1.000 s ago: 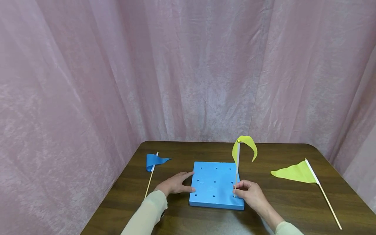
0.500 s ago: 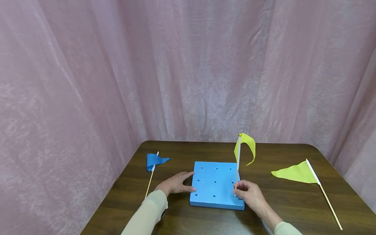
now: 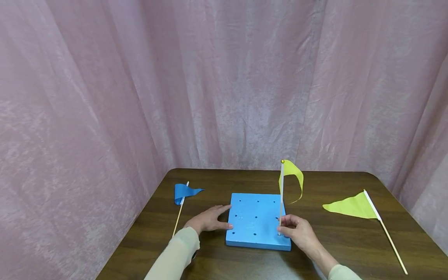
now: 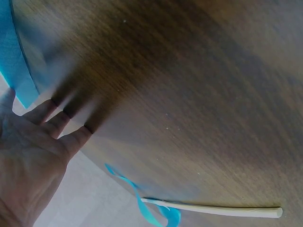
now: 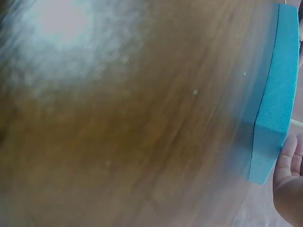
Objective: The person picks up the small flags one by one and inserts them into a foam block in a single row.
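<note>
Head view showed the right hand (image 3: 295, 231) with its fingers pinched round the lower stick of a yellow flag (image 3: 281, 182), which stood upright above them, its foot at the blue board's (image 3: 256, 224) near right hole. The left hand (image 3: 209, 219) had spread fingers, two of them touching the board's left edge, gripping nothing. Left of those fingers a blue flag (image 3: 181, 192) lay on the bench (image 3: 217, 264); another yellow flag (image 3: 357, 206) lay well right of the right fingers.
</note>
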A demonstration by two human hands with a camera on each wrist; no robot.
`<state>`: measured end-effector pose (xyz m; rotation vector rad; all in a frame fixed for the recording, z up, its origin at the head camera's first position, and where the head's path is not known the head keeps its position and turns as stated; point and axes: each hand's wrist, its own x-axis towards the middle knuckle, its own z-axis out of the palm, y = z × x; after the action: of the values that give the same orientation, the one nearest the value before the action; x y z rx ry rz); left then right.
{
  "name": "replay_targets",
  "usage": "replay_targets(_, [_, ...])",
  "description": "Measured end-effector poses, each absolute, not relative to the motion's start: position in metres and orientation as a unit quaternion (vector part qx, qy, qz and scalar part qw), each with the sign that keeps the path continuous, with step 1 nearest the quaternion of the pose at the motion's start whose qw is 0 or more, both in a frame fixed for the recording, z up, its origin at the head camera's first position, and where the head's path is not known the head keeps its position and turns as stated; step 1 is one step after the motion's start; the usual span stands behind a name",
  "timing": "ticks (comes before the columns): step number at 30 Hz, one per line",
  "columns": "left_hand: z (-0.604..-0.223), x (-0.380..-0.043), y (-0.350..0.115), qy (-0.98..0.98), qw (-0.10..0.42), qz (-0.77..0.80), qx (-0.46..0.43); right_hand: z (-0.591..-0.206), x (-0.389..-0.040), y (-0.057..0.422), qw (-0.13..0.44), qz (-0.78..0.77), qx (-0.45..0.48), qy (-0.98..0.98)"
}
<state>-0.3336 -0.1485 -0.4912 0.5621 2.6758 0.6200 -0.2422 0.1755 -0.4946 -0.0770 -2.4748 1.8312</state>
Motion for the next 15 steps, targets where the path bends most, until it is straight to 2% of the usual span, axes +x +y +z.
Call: replay_targets(15, [-0.493,-0.336,-0.149,0.94,0.172,0.219,0.198,-0.492,-0.24,0.201,0.043,0.571,-0.025,-0.819])
